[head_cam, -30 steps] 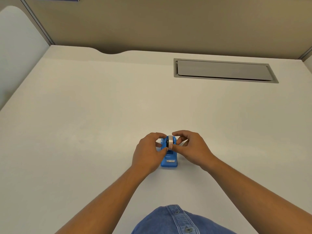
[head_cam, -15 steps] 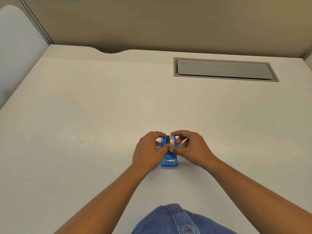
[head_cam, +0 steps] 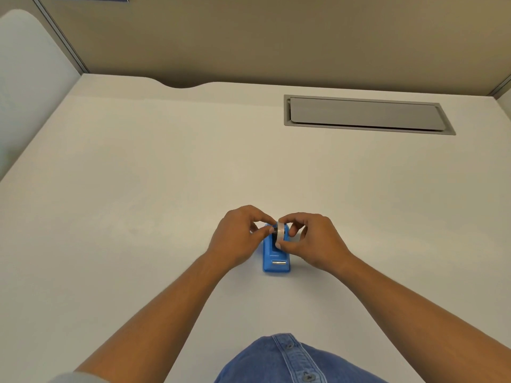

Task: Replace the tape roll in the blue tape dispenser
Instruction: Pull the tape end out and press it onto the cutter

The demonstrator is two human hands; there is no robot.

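White desk surface (head_cam: 138, 217) fills most of the view, backed by a beige partition wall (head_cam: 276, 37), with a pale rounded divider panel (head_cam: 25, 87) standing at the left edge. Set flush into the far right of the desk is a grey cable hatch (head_cam: 365, 114), its lid closed; nothing shows of what lies under it. Well apart from that, near the front middle of the desk, stands the blue tape dispenser (head_cam: 276, 258), its metal cutter blade (head_cam: 278, 262) at the end facing the person.

Both hands crowd over the dispenser's far end and hide much of its body. A clear tape roll (head_cam: 279, 233) stands on edge at the dispenser's cradle; whether it is fully seated there cannot be told. The right hand (head_cam: 315, 241) pinches the roll between thumb and forefinger. The left hand (head_cam: 237, 239) is closed with its thumb and fingertips pressed to the roll's left side, at the dark hub. Low in the view a blue denim shirt (head_cam: 290, 360) shows.
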